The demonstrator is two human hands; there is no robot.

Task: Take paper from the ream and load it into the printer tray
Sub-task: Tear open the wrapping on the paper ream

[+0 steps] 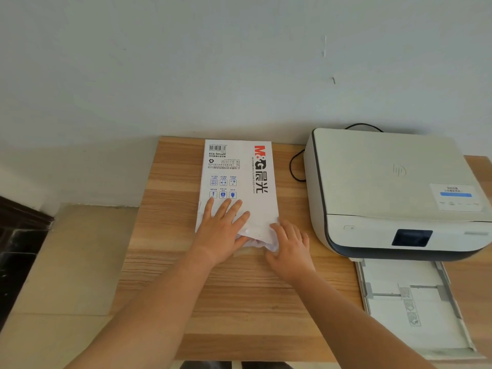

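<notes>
A white wrapped ream of paper (239, 177) with red and black printing lies flat on the wooden table (253, 302), at its far middle. My left hand (223, 230) rests flat on the ream's near end, fingers spread. My right hand (288, 249) has its fingers curled on the crumpled wrapper at the ream's near right corner. To the right stands a white printer (386, 187), lid down. Its paper tray (410, 302) is pulled out toward me and I see no sheets in it.
A black cable (294, 166) loops on the table between the ream and the printer. A pale wall rises behind the table. Left of the table there is a beige floor and a dark piece of furniture (18, 241).
</notes>
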